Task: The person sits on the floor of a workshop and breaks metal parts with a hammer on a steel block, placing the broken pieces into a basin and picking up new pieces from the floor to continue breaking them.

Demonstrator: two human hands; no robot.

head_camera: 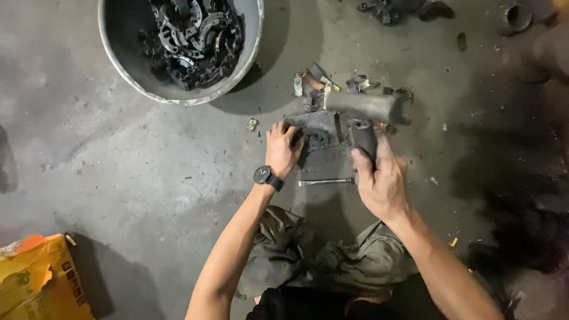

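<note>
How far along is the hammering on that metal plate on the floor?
Looks done: broken scraps lie behind the flat metal plate. In hand: the left hand steadies a dark part on the plate, and the right hand grips a hammer above it. Seemingly left: the grey tub holds many dark metal parts. A thin steel tool lies untouched.

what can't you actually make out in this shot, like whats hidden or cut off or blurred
Head view only:
- Hammer: head motion-blurred; the right hand covers the handle's lower end.
- Dark part under the left hand: fingers hide it; its kind is unclear.
- Bucket: top edge cuts it off; its scrap is a dark tangle.
- Yellow box: cut off at the corner.
- Right-side floor: too dark.
</note>
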